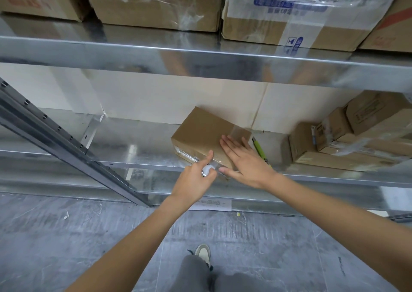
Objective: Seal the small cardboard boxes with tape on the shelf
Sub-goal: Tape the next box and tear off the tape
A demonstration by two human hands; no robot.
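Note:
A small brown cardboard box [200, 131] lies on the metal shelf [133, 142], turned at an angle, with clear tape across its far right end and along its front edge. My right hand [247, 160] lies flat on the box's top, fingers straight, thumb at the front corner. My left hand [194, 176] is at the box's front edge, curled round a small white and clear thing [207, 170] that looks like a roll of clear tape, thumb raised against the box.
A green utility knife [259, 148] lies on the shelf just right of the box. Several small taped cardboard boxes [347, 135] are stacked at the right. Large boxes [160, 4] fill the upper shelf. A slanted metal upright [66, 144] crosses the left side. Paper lies on the floor.

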